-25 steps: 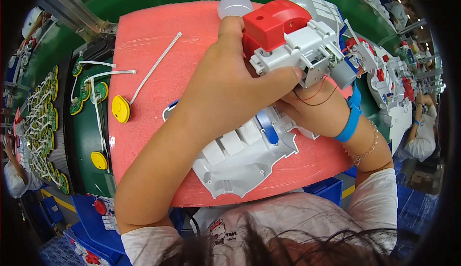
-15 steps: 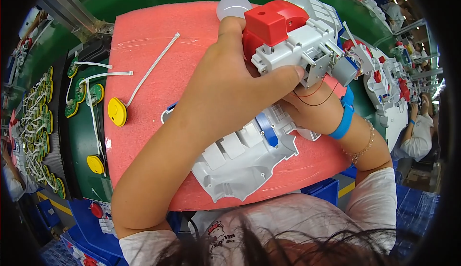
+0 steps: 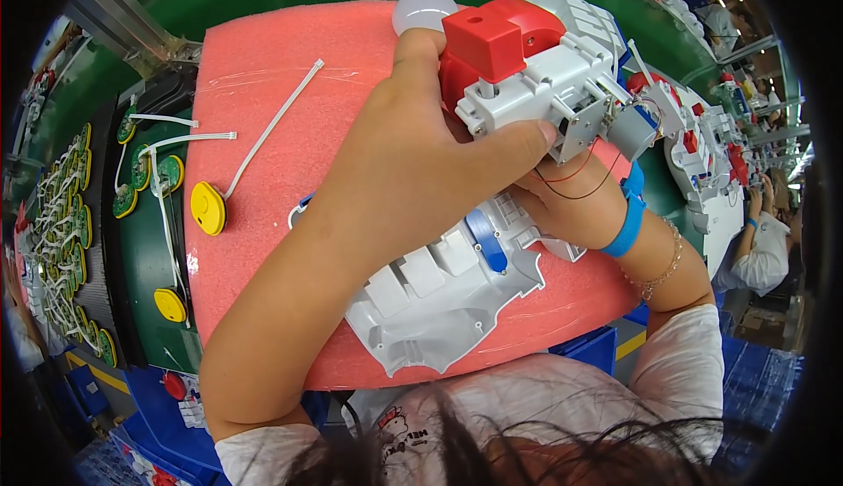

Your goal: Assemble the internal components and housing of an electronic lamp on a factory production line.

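Above the pink foam mat (image 3: 263, 223), the white gearbox assembly (image 3: 544, 82) with its red block (image 3: 492, 38) was held up off the surface, clasped by both of the person's hands. Its left hand (image 3: 413, 161) wrapped over the near side of the assembly, thumb pressed along the white housing and fingers closed against the red block, a firm grip on the part. Beneath the assembly, the right hand (image 3: 571, 205) supported it from below, its grip closed on the underside, though the fingers were mostly hidden. A small grey motor (image 3: 632, 130) hung at the assembly's right end, with thin red and black wires (image 3: 580, 179) looping down across the right hand. That wrist wore a blue band (image 3: 628, 223) and a thin bracelet (image 3: 663, 266).

Under the assembly, on the mat, lay a white moulded shell (image 3: 430, 302) carrying a blue piece (image 3: 486, 238). Left of the assembly, a white cable tie (image 3: 277, 126) lay on the mat, ending near a yellow disc (image 3: 208, 208). Beyond the mat's left edge, the green bench (image 3: 145, 249) carried round green circuit boards (image 3: 145, 170) and another yellow disc (image 3: 170, 304).
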Motion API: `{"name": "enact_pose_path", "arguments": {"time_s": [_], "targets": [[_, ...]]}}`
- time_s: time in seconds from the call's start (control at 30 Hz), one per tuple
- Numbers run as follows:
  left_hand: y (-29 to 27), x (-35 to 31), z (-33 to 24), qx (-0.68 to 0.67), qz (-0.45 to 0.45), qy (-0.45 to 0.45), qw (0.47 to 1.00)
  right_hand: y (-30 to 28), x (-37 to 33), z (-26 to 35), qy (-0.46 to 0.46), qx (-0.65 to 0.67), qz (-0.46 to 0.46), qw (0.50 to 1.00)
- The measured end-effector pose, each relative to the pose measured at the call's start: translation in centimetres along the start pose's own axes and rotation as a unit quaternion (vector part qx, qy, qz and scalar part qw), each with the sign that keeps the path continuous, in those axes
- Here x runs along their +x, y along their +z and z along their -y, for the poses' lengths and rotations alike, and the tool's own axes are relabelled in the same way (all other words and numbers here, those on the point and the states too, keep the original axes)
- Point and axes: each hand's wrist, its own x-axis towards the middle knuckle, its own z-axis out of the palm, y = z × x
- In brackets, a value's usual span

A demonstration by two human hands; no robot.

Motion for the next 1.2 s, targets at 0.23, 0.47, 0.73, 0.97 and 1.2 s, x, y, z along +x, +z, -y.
{"name": "enact_pose_path", "arguments": {"time_s": [0.23,0.47,0.73,0.97,1.2], "targets": [[-0.1,0.4,0.4,-0.01,0.003,0.007,1.0,-0.9,0.2,0.3,0.028,-0.016,0.096,0.995],[-0.1,0.2,0.1,-0.009,0.006,-0.004,1.0,-1.1,0.3,0.3,0.039,-0.011,0.118,0.992],[-0.3,0.2,0.0,0.013,0.001,0.011,1.0,-1.0,0.4,0.5,0.077,0.03,0.139,0.987],[-0.1,0.1,0.2,0.025,0.003,0.004,1.0,-0.8,0.4,0.4,0.077,0.049,0.113,0.989],[0.0,-0.1,-0.1,0.053,-0.007,0.012,0.998,-2.7,0.7,1.3,-0.005,-0.003,0.089,0.996]]}}
